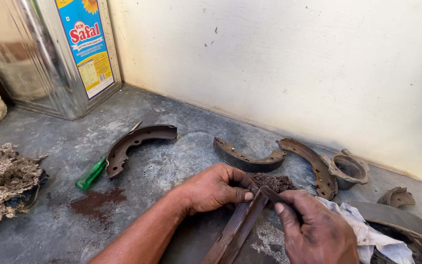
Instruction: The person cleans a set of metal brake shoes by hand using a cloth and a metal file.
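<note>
My left hand (216,188) and my right hand (313,230) both grip a curved, rusty brake shoe (238,230) that stands on edge near the bottom middle. The left thumb presses its upper end; the right fingers pinch the same end from the other side. Behind the hands lies a dark scrubbing pad (272,182). A white rag (367,232) lies under my right hand.
More brake shoes lie on the grey floor: one at left (137,144), one in the middle (247,157), one at right (313,164). A green-handled screwdriver (91,174), a metal hub part (348,169), a large oil tin (54,54), a fibre wad (3,183) and the wall surround them.
</note>
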